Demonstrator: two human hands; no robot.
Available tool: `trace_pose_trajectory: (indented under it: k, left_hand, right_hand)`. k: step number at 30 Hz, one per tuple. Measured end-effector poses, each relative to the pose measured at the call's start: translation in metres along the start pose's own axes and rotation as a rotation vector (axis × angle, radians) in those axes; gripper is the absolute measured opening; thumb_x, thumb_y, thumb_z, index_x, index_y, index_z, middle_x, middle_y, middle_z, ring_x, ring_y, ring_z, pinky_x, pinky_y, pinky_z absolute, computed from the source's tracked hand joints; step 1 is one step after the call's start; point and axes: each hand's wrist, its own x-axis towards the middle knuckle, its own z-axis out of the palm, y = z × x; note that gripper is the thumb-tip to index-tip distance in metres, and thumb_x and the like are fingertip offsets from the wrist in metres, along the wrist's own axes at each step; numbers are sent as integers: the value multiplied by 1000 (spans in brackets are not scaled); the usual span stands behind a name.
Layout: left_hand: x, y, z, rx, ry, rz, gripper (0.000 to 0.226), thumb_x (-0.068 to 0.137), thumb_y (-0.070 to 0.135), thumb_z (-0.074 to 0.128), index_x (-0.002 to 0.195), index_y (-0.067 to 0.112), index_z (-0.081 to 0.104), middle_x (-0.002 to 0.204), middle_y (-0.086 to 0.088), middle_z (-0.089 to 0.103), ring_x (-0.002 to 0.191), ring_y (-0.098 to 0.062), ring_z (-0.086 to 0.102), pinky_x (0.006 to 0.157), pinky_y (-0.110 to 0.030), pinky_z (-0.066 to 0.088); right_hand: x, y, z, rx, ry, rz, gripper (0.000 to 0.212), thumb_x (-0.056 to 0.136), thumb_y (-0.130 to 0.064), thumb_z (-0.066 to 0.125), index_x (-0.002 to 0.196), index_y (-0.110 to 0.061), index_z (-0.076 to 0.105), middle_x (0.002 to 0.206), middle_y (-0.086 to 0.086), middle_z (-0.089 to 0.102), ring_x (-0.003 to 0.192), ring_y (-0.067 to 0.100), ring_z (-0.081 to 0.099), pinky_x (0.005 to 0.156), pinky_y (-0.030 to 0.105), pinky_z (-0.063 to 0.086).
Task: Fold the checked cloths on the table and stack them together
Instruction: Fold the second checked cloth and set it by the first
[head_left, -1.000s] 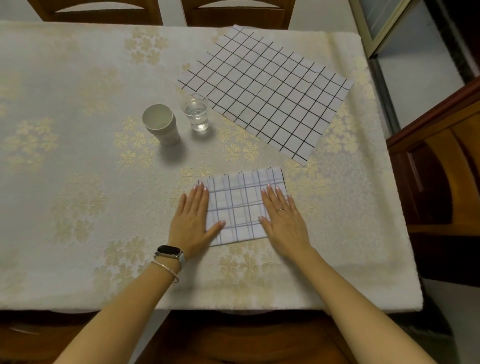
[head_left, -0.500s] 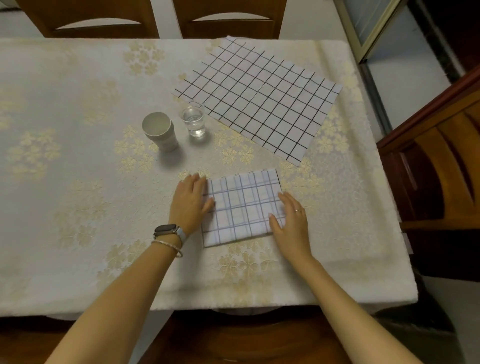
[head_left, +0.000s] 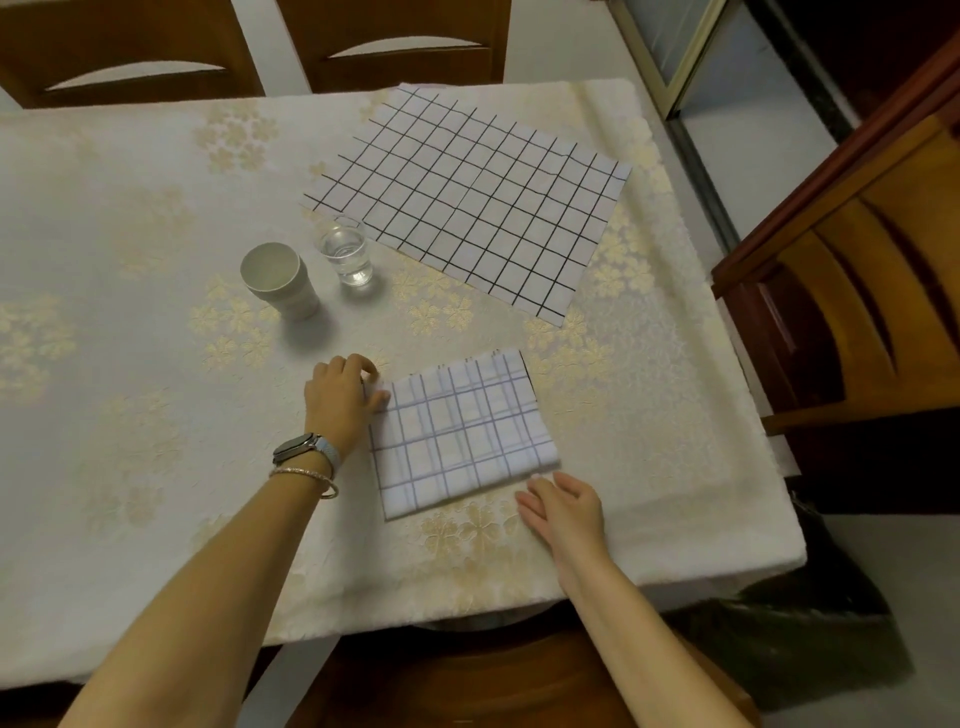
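A folded white cloth with pale purple checks (head_left: 460, 434) lies near the front edge of the table (head_left: 130, 218). My left hand (head_left: 340, 397) sits at its far-left corner, fingers curled over the edge and thumb on the fabric. My right hand (head_left: 563, 512) lies flat on the tablecloth just in front of the cloth's near-right corner, fingers straight, holding nothing. Further back, a larger white cloth with black checks (head_left: 467, 202) lies spread out flat and unfolded.
A white ceramic cup (head_left: 278, 280) and a small glass of water (head_left: 347, 257) stand left of the black-checked cloth. Two wooden chairs (head_left: 389, 47) stand behind the table, and dark wooden furniture (head_left: 857, 291) is close on the right.
Both hands have slid off the top of the folded cloth: the left to its far-left corner, the right back off its near-right edge. The camera has tilted down slightly.
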Motion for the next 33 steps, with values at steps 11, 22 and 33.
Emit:
trace_pose_trajectory:
  k: [11,22,33]
  left_hand:
    - [-55,-7,0,-117,-28,-62,22,90,33,65,106,18,58,95,0,66,90,-21,56,86,-37,30]
    - [-128,-3,5,-199,1,-76,18,83,38,69,93,33,55,69,15,61,71,0,56,78,-29,25]
    - [-135,-10,11,34,180,297,29,82,32,66,108,20,64,108,2,64,98,-19,59,84,-26,31]
  right_hand:
    - [34,-27,32,-149,-28,-132,30,89,-3,65,118,-2,58,109,12,70,97,19,69,77,27,61]
    - [69,-66,77,-595,5,-523,37,90,-3,64,124,-7,49,102,0,60,87,15,60,63,11,44]
    - [64,-66,44,-1106,-90,-1020,36,91,-12,60,127,-14,53,137,5,44,121,22,45,89,27,41]
